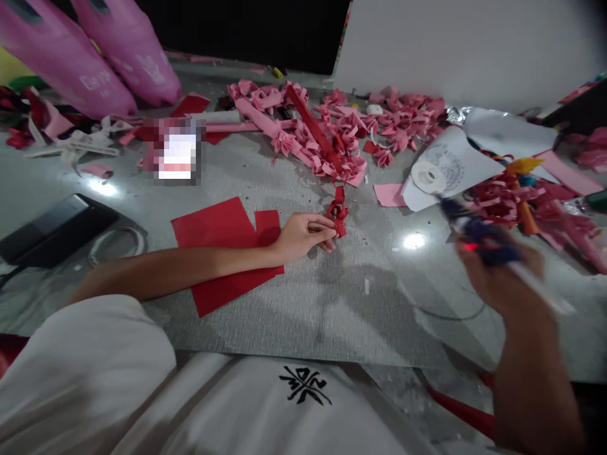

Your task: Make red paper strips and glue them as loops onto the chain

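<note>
My left hand pinches a small red folded-paper piece with curled loops, low over the table's middle. Under my left forearm lie red paper sheets, partly covered by it. Off to the right, my right hand is wrapped round a dark blue glue gun. A red light glows on its side, and a white glue stick juts from its back. The gun's nozzle points up and left, apart from the red piece. Motion blurs this hand and the gun.
Pink paper flowers and strips are heaped at the back. A tape roll lies on white paper at right. Purple bottles stand back left, a black device with a cable below them. A thin cord runs near my right hand.
</note>
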Demonstrator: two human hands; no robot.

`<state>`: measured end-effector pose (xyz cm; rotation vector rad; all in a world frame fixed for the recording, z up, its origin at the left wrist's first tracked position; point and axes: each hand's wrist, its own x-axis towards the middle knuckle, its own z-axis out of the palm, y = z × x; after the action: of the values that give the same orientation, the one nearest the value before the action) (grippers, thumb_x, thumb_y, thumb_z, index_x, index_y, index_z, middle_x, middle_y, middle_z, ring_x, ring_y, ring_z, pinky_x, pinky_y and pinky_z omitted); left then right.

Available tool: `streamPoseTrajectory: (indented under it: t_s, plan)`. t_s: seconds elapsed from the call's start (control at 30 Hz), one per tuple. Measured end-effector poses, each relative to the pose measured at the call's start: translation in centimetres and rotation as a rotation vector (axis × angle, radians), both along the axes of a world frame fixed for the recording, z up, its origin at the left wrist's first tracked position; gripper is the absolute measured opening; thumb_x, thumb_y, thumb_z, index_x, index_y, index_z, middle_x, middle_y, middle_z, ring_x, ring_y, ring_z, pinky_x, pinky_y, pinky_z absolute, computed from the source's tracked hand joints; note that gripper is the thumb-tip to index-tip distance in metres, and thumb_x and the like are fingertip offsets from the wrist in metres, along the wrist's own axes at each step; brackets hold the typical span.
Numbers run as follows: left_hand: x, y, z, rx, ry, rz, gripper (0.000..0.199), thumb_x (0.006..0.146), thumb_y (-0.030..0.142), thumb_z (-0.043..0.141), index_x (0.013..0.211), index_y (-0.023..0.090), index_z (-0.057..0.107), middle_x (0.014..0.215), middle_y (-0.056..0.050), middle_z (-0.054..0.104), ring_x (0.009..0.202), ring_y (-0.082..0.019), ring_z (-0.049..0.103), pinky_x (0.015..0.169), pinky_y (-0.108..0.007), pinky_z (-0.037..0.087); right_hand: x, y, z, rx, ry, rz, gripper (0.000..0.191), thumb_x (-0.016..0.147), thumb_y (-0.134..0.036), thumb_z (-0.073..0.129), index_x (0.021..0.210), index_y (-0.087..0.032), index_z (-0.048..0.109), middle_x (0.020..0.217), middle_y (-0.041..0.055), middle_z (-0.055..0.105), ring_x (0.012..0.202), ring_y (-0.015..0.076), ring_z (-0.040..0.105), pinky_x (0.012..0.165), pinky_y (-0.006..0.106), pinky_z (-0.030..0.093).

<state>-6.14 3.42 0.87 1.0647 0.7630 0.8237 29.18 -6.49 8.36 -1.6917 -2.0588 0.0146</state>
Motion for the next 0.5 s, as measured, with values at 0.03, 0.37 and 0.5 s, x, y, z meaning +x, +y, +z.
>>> streamPoseTrajectory:
  t_s: [0.03, 0.37, 0.5]
  plan:
    - [0.0, 0.0, -0.1, 0.009, 0.002, 0.001, 0.028, 0.081, 0.026, 0.085, 0.098, 0.008, 0.072, 0.081, -0.009, 0.078, 0.064, -0.017, 0.075, 0.062, -0.031, 0.066, -0.3, 0.0, -0.9, -0.029, -0.037, 0.025, 0.022, 0.098, -0.045, 0.061, 0.113, -0.029, 0.054, 0.078, 0.0089, 0.063, 0.062, 0.0261, 0.059, 0.06, 0.038, 0.038]
    - [-0.4, -0.2, -0.3, 0.092, 0.027, -0.023, 0.037, 0.08, 0.039, 0.087, 0.096, 0.009, 0.071, 0.073, -0.006, 0.076, 0.063, -0.016, 0.075, 0.062, -0.029, 0.065, -0.4, 0.1, -2.1, -0.392, -0.279, 0.113, 0.056, 0.099, -0.044, 0.052, 0.146, -0.014, 0.05, 0.129, 0.0229, 0.064, 0.121, 0.0405, 0.063, 0.098, 0.055, 0.054]
    - [-0.3, -0.3, -0.4, 0.109, 0.023, -0.027, 0.04, 0.079, 0.042, 0.087, 0.097, 0.01, 0.071, 0.074, -0.006, 0.076, 0.062, -0.016, 0.075, 0.061, -0.028, 0.065, -5.5, 1.1, 0.7, -0.098, -0.227, 0.075, 0.041, 0.106, -0.036, 0.042, 0.131, -0.016, 0.067, 0.122, 0.0197, 0.066, 0.121, 0.0368, 0.062, 0.109, 0.059, 0.049]
